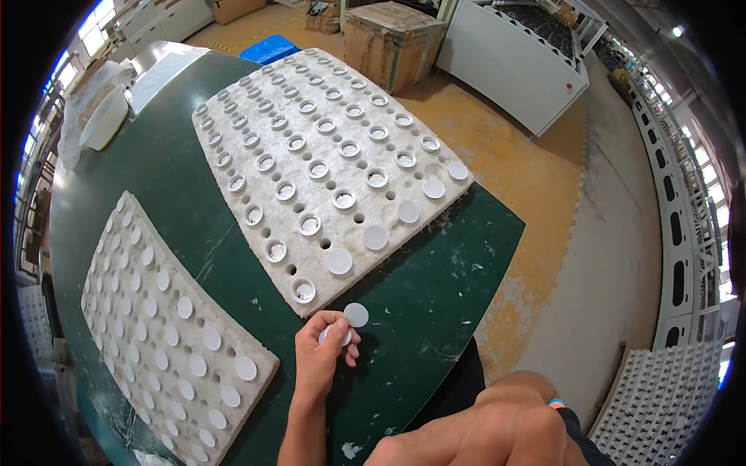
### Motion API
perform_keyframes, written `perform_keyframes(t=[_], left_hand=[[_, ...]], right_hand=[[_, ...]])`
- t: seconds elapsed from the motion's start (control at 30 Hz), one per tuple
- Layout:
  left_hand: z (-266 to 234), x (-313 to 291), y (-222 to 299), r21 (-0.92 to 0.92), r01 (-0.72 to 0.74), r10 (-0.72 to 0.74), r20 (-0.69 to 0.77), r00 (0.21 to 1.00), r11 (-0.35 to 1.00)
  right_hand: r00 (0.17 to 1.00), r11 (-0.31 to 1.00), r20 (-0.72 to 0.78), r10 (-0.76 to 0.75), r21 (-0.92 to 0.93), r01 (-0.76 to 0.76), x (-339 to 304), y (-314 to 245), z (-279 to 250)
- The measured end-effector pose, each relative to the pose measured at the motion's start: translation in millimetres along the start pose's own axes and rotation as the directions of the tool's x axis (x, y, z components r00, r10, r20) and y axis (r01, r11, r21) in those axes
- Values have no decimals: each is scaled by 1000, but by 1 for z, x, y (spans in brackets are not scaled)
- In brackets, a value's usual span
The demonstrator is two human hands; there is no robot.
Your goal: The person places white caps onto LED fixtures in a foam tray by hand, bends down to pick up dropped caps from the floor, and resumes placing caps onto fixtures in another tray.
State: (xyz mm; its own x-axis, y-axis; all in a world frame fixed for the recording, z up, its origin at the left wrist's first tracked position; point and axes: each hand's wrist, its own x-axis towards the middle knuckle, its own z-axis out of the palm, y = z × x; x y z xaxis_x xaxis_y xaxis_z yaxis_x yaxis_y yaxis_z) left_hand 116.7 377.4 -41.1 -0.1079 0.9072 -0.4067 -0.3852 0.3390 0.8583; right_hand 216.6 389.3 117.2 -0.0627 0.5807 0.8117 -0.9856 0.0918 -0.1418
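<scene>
My left hand [322, 349] is closed around white round discs near the front edge of the foam board. One disc [356, 314] sticks out beyond the fingertips; another [329, 335] lies against the palm, partly covered by the thumb. Just beyond stands a white lamp cup [303, 290], uncapped, with small yellow chips inside. Beside it, white discs cover the cups along the board's near right edge, such as this disc [339, 262]. What seems to be my right hand [482, 427] looms large at the bottom, its fingers hidden.
The large foam board [311, 276] holds rows of uncapped cups and bare holes. Left of it, a second foam board [260, 353] carries rows of white discs. Both rest on a green table [435, 287]. A white basin [105, 120], a cardboard box [392, 46] and a white machine [505, 66] stand farther off.
</scene>
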Motion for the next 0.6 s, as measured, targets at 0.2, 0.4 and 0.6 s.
perform_keyframes(t=[0.2, 0.4, 0.6], left_hand=[[1, 1, 1, -3, -5, 5, 1, 1000, 1000], [-2, 2, 2, -6, -5, 5, -4, 1000, 1000], [-4, 1, 0, -64, -16, 17, 21, 1000, 998]], right_hand=[[998, 975, 0, 64, 214, -63, -3, 5, -2], [995, 978, -5, 101, 184, -98, -13, 1, 2], [988, 988, 78, 136, 63, -141, -13, -13, 12]])
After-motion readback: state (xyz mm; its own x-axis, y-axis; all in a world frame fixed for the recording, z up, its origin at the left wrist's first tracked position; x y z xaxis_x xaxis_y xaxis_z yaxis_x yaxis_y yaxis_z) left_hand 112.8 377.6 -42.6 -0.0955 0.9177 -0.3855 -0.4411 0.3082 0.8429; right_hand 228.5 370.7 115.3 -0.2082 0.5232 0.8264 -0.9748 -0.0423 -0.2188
